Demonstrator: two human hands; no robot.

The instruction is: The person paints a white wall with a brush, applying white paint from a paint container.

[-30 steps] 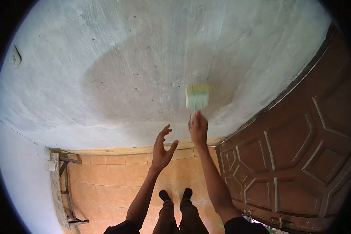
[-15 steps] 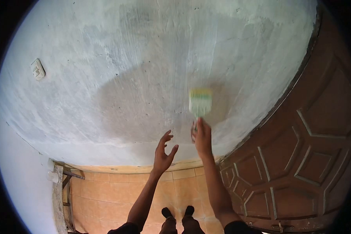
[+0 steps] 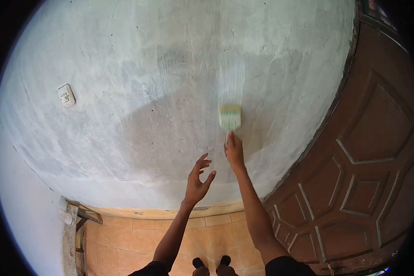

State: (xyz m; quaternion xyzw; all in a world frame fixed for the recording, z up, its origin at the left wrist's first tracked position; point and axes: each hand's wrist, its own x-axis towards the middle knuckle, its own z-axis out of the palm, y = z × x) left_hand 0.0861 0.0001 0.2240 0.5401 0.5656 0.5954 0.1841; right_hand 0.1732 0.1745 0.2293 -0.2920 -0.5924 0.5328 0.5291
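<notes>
While the left hand point(image 3: 197, 187) hovered, grip released, the right hand point(image 3: 234, 152), to its right, gripped the brush point(image 3: 230, 120) at the wall point(image 3: 124, 83)!

One left grip point(image 3: 198, 187) and one right grip point(image 3: 234, 152) are seen, so two are counted in total. One brush point(image 3: 230, 120) is counted. Two walls are noted: one large wall point(image 3: 170, 73) and one side wall point(image 3: 25, 198). One door point(image 3: 319, 198), one switch plate point(image 3: 66, 95), one table point(image 3: 70, 239) and one pale container point(image 3: 66, 217) are found. Two feet point(image 3: 197, 262) are shown. The floor tiles point(image 3: 142, 237) are partly hidden, so their exact number cannot be given.
</notes>
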